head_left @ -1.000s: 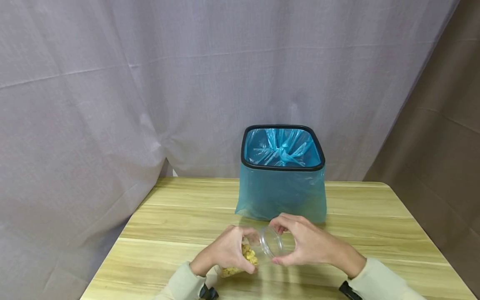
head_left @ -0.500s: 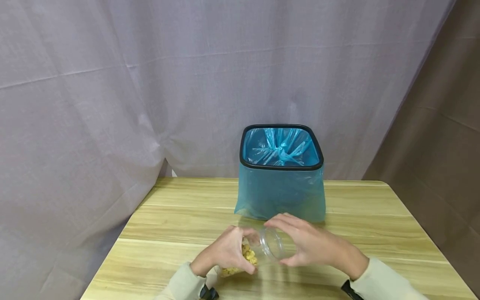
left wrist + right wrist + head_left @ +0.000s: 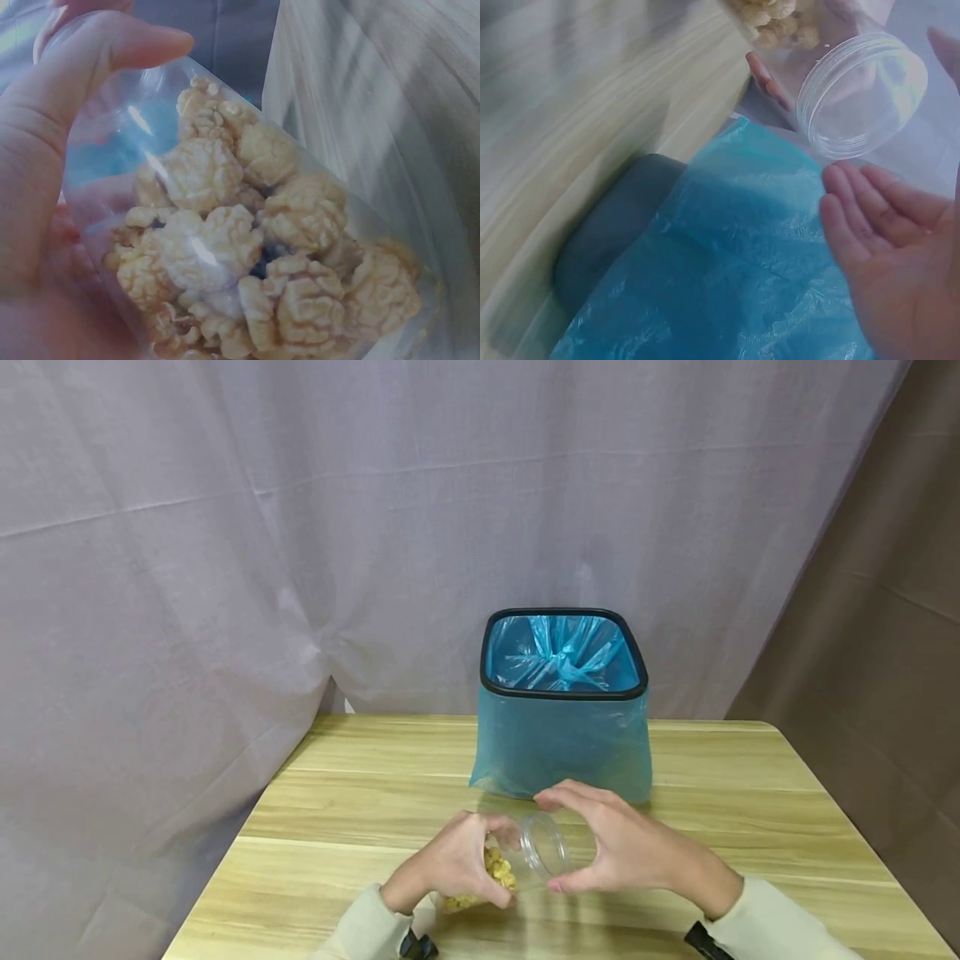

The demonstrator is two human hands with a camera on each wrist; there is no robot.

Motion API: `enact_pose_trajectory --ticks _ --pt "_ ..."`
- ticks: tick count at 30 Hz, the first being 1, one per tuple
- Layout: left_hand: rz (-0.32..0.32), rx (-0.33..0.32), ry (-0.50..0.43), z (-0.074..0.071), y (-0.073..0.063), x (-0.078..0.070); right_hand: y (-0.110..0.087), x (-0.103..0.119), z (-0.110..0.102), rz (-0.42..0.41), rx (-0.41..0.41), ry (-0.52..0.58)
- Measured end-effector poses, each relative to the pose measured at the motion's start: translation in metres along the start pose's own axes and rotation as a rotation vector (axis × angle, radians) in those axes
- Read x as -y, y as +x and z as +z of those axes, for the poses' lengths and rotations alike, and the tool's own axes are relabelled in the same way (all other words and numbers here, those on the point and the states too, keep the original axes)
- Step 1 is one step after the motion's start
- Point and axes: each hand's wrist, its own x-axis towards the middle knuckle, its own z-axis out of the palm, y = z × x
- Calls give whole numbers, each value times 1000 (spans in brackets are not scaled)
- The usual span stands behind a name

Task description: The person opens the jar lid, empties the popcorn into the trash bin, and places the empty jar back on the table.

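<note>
My left hand (image 3: 463, 858) grips a clear plastic jar (image 3: 112, 161) round its side. The jar lies tilted, its ringed end (image 3: 808, 112) pointing right and slightly up. Pale caramel popcorn (image 3: 206, 251) fills the lower part, away from that end. Around the ringed end my right hand (image 3: 622, 847) is spread, fingers and thumb apart. The right wrist view shows its fingers (image 3: 870, 217) fairly straight, just beside the ringed end with a gap between. The left palm covers part of the jar in the head view.
Behind the hands stands a bin with a black rim (image 3: 562, 696) and a blue plastic bag (image 3: 562, 747) over its outside, knotted within. The wood-grain table (image 3: 352, 802) carries it. Grey curtains (image 3: 412, 543) hang at the back and left, a brown one (image 3: 862, 677) at the right.
My right hand's fingers have shifted about the jar's ringed end, closing toward it and spreading wider again. The left hand and the jar have stayed put.
</note>
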Motion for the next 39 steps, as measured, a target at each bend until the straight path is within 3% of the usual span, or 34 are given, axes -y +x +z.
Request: enact_pose_trajectory --ticks 8,14,29,39 --pt "0 -17 8 -1 0 -3 4 1 2 132 22 69" --pt "6 -20 30 -2 1 -4 3 -1 5 135 28 83" --pt "32 -7 6 -5 0 -3 2 1 0 -78 6 7" --pt "31 -17 2 -3 -3 -1 -2 2 -3 -231 10 -127"
